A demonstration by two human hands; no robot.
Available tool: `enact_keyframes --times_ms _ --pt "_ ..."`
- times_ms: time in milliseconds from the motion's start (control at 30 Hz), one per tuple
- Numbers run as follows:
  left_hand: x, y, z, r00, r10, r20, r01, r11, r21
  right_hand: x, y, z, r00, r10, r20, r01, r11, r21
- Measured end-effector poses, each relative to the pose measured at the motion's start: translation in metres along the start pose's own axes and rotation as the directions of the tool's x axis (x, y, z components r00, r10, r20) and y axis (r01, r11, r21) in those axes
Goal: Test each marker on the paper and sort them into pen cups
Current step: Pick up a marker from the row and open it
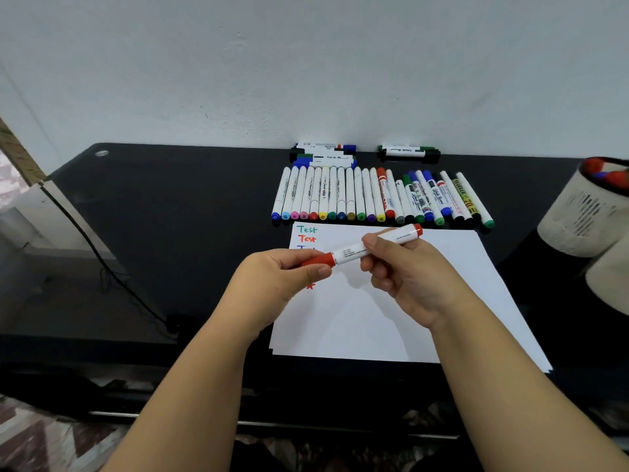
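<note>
I hold a red-capped white marker (354, 249) level above the white paper (452, 301). My left hand (279, 281) pinches its red cap, which sits on the marker. My right hand (405, 270) grips the white barrel near the red tail end. The paper carries the word "Test" in green, red and blue at its top left; more writing is hidden under my hands. A row of several markers (377, 199) lies behind the paper. At the right edge stands a beige mesh pen cup (578, 212) with red and blue markers inside.
Two small piles of markers (323, 155) (408, 153) lie against the wall at the back of the black table (170, 216). A second beige cup (609, 281) sits at the far right, partly cut off. A black cable (112, 267) runs down the left side.
</note>
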State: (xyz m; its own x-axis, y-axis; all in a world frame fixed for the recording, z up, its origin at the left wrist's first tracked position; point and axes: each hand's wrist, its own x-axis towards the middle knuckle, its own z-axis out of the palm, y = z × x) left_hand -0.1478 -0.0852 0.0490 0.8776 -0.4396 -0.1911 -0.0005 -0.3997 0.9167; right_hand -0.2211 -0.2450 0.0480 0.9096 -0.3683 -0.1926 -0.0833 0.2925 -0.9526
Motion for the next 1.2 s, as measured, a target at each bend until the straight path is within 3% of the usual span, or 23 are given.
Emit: enact_keyframes --times_ms 233,667,867,967,1033,1100,1133,1200 --pt "0.002 0.001 0.009 0.998 0.020 -0.055 -0.018 0.999 0.042 0.004 0.006 -0.003 0.998 0.018 0.068 -0.022 0.997 0.069" --pt "0.002 0.001 0.011 0.985 0.132 -0.109 -0.100 0.961 0.258 0.006 0.010 0.004 0.997 0.049 0.051 -0.055 0.990 0.126" --pt "0.001 0.005 0.018 0.990 0.122 -0.076 -0.101 0.968 0.231 0.006 0.006 0.003 0.990 0.061 -0.128 -0.044 0.990 0.131" --pt "-0.002 0.009 0.019 0.991 0.096 -0.089 -0.081 0.984 0.161 0.006 0.003 0.006 0.962 -0.047 -0.268 0.065 0.996 0.058" --pt "-0.005 0.010 0.017 0.993 0.062 -0.104 -0.051 0.993 0.110 0.005 -0.001 0.004 0.905 -0.129 -0.405 0.134 0.991 -0.016" --pt "-0.009 0.013 0.017 0.994 0.035 -0.103 -0.028 0.997 0.070 0.001 -0.006 -0.002 0.822 -0.301 -0.483 0.211 0.949 -0.233" --pt "-0.011 0.015 0.017 0.995 0.026 -0.096 -0.021 0.998 0.055 -0.002 -0.009 -0.004 0.791 -0.418 -0.447 0.243 0.885 -0.398" --pt "-0.015 0.021 0.020 0.997 0.022 -0.070 -0.018 0.998 0.061 -0.008 -0.014 -0.008 0.765 -0.603 -0.227 0.268 0.618 -0.739"
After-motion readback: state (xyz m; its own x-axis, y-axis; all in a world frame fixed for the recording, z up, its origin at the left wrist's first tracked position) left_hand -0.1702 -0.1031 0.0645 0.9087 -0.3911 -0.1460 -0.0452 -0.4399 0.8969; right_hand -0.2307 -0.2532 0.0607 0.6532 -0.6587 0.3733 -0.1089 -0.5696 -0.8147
